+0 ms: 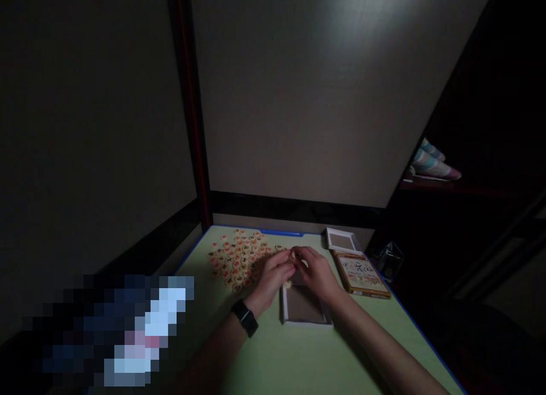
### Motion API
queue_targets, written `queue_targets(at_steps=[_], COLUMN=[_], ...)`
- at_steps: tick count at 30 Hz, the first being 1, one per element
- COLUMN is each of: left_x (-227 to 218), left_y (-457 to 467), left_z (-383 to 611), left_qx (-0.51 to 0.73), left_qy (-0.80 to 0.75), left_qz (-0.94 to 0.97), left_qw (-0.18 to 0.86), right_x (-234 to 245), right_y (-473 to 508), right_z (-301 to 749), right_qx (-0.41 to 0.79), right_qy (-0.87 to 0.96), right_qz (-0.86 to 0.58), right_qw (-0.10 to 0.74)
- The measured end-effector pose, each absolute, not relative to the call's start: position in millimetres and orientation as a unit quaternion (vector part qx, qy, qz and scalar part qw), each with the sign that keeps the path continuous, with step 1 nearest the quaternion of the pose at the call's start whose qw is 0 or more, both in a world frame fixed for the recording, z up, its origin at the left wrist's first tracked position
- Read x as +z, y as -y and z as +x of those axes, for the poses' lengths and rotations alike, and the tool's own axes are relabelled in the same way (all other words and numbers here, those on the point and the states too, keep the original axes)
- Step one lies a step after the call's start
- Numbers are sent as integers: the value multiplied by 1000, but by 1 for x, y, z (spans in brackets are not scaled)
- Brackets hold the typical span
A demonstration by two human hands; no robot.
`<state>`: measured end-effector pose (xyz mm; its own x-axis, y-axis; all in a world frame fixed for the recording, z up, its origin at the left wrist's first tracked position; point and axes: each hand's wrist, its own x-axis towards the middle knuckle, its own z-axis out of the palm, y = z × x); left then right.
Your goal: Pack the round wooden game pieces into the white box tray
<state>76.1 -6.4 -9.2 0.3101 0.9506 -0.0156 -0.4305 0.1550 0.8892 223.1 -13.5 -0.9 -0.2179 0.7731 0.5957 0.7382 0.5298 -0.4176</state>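
My left hand (275,273), with a dark watch (244,317) on its wrist, meets my right hand (314,271) above a shallow white-walled box (285,312). The fingers of both are bent and close together at the tips. A small pale disc, apparently a Chinese chess piece (293,254), shows between the fingertips of my right hand. What my left fingers hold is hidden. Under the hands, another round piece (288,283) is at the box's left wall. To the left spreads a crowd of round pieces (243,258) with red and dark characters.
The box interior is brown where visible. A second white-edged box part (342,240) and a printed game box (362,273) lie at the right of the green table (290,361). Grey panels rise behind the table. A dark shiny object (390,260) stands beyond its right edge.
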Motion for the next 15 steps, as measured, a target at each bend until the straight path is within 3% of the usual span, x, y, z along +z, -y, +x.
queue_targets(at_steps=[5,15], left_x=[-10,-26], left_y=[6,-18], left_z=[73,69], left_qx=[507,554], left_qy=[-320,-382], left_qz=[485,570], left_qw=[637,472], right_x=[1,-17], right_y=[27,31], right_z=[241,244], right_qx=[56,72], right_qy=[739,805], right_qz=[-530,-477], right_qw=[413,344])
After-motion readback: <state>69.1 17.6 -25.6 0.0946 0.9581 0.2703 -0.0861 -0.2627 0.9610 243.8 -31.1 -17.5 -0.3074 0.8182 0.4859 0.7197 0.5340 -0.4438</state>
